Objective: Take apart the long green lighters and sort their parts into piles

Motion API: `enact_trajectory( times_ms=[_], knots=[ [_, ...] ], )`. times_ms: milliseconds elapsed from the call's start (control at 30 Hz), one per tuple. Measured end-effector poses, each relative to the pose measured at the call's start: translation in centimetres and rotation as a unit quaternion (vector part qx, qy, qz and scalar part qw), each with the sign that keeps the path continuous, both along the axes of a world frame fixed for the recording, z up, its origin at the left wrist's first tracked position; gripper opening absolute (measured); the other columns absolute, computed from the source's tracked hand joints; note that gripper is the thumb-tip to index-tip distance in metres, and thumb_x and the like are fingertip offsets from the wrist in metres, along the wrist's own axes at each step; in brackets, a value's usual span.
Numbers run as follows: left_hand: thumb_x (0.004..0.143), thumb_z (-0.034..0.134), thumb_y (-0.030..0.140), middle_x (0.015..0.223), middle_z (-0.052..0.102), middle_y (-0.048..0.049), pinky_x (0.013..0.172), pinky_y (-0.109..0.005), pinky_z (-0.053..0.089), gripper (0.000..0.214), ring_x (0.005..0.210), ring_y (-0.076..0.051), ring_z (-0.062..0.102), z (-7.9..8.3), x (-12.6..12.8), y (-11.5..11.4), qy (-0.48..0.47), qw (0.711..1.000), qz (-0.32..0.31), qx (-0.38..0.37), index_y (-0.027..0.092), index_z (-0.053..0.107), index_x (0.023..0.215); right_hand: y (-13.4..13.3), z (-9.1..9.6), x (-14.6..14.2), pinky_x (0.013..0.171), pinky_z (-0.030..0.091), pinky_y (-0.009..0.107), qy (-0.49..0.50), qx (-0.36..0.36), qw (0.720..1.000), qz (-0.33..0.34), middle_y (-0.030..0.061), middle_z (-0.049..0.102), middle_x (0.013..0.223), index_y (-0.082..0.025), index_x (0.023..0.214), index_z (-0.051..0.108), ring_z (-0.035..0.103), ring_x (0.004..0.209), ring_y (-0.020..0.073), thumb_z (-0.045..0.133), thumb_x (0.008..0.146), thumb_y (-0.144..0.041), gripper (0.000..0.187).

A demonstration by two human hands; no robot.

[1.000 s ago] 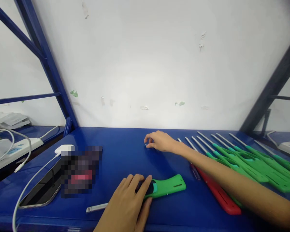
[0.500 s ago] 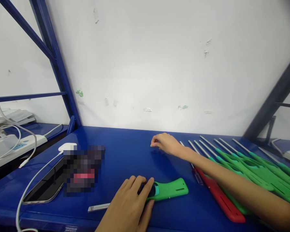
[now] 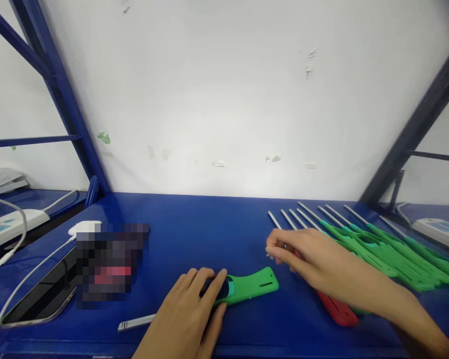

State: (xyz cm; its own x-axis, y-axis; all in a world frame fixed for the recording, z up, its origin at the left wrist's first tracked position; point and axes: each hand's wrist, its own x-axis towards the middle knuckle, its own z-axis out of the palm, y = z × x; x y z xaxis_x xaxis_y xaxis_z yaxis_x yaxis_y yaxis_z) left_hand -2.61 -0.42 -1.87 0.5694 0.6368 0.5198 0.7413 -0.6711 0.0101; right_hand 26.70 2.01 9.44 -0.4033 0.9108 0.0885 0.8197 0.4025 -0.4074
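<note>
My left hand is wrapped over the middle of a green long-neck lighter lying on the blue table, its metal tube pointing left. The turquoise trigger surround shows beside my fingers. My right hand is above the table, thumb and fingers pinched around a tiny pale thing I cannot make out. Beneath that hand lies a red lighter, partly covered by it. Several green lighters lie side by side at the right, tubes toward the wall.
On the left lie a black phone with a white cable and a white charger piece, beside a blurred-out patch. Power strips sit at both sides. Blue rack posts and a white wall bound the table.
My right hand has drawn back toward me and to the right, now over the red lighter. My left hand stays on the green lighter. The whole view has shifted slightly.
</note>
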Motion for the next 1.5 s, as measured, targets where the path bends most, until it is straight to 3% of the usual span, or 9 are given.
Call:
enact_trajectory(
  times_ms=[133, 367, 700, 1167, 1500],
  knots=[
    [0.111, 0.053, 0.026, 0.135, 0.075, -0.0080, 0.103, -0.043, 0.065, 0.048, 0.117, -0.028, 0.076, 0.0, -0.2, 0.1, 0.005, 1.000, -0.002, 0.003, 0.026, 0.053, 0.159, -1.8, -1.6, 0.5, 0.072, 0.037, 0.034, 0.003, -0.014, 0.999, -0.041, -0.0018, 0.069, 0.082, -0.027, 0.089, 0.059, 0.062, 0.075, 0.0206, 0.040, 0.116, -0.047, 0.038],
    [0.110, 0.055, 0.028, 0.134, 0.076, -0.0076, 0.103, -0.041, 0.066, 0.048, 0.117, -0.028, 0.077, 0.5, -0.2, 0.1, 0.012, 1.000, 0.000, 0.010, 0.026, 0.055, 0.158, -1.9, -4.5, 0.6, 0.069, 0.031, 0.036, -0.018, -0.017, 0.999, -0.045, -0.0027, 0.068, 0.080, -0.026, 0.084, 0.054, 0.060, 0.073, 0.0208, 0.043, 0.115, -0.034, 0.033],
    [0.112, 0.051, 0.030, 0.129, 0.079, -0.0094, 0.094, -0.043, 0.070, 0.043, 0.111, -0.029, 0.080, 0.7, -0.2, 0.2, 0.014, 0.999, -0.008, 0.041, 0.024, 0.058, 0.154, -1.4, -5.0, 0.2, 0.075, 0.035, 0.036, 0.000, 0.008, 1.000, -0.027, -0.0035, 0.068, 0.080, -0.027, 0.086, 0.053, 0.060, 0.074, 0.0199, 0.044, 0.115, -0.032, 0.031],
    [0.111, 0.052, 0.028, 0.131, 0.078, -0.0094, 0.096, -0.044, 0.070, 0.044, 0.114, -0.029, 0.080, 0.6, 0.3, 0.2, 0.006, 0.999, -0.006, 0.039, 0.024, 0.057, 0.154, -1.1, -5.3, 0.4, 0.072, 0.034, 0.036, -0.038, -0.014, 0.998, -0.051, -0.0017, 0.065, 0.076, -0.026, 0.084, 0.052, 0.057, 0.073, 0.0215, 0.042, 0.115, -0.039, 0.036],
    [0.110, 0.053, 0.026, 0.137, 0.076, -0.0091, 0.101, -0.044, 0.068, 0.044, 0.119, -0.029, 0.078, 0.6, -0.2, 0.4, 0.007, 1.000, -0.001, 0.020, 0.024, 0.058, 0.154, -0.7, -5.6, 0.0, 0.077, 0.042, 0.035, -0.025, 0.008, 0.998, -0.051, -0.0013, 0.065, 0.073, -0.026, 0.081, 0.052, 0.060, 0.071, 0.0206, 0.043, 0.115, -0.034, 0.036]
  ],
)
